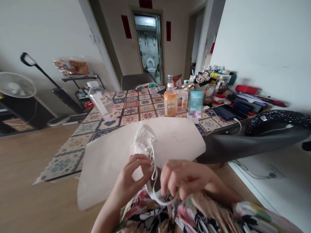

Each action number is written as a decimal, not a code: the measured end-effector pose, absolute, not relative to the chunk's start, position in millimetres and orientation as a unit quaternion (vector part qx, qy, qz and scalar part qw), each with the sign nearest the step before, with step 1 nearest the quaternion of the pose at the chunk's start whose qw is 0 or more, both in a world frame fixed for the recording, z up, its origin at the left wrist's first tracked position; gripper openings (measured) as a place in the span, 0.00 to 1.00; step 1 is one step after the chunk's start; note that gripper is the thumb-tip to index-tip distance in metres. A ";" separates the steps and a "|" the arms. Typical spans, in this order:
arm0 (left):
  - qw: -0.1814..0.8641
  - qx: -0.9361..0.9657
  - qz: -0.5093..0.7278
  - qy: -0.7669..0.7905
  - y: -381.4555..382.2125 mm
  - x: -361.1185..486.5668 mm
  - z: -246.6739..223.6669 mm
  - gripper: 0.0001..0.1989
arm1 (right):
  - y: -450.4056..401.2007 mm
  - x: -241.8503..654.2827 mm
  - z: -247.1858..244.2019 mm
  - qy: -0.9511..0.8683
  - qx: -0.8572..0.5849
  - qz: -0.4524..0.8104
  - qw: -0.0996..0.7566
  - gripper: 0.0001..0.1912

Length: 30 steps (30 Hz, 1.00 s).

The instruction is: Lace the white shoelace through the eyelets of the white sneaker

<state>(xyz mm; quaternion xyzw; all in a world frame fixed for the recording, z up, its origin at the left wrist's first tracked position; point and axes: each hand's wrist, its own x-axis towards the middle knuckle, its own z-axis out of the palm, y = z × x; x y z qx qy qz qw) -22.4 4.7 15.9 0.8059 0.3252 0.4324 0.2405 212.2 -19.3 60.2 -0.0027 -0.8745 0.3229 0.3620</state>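
Evidently, the white lace-up sneaker (143, 135) points toe-away over the white sheet (104, 168), its heel toward the lap. The left hand (132, 174) pinches the shoelace (154, 173) by the eyelets; the right hand (184, 178) curls near the opening, its grip too blurred to tell. Tugging unevenly could snarl the loose loop or twist the shoe askew.

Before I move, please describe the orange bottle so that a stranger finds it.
Find the patterned table, then the white sheet. The orange bottle stands just beyond the sheet's far edge. Its wide orange body separates it from the clear bottle at left.
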 end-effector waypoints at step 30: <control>0.486 0.708 0.422 0.290 -1.2 -22.1 19.6 0.23 | -8.0 199.8 32.0 -0.893 -0.278 0.140 0.326 0.02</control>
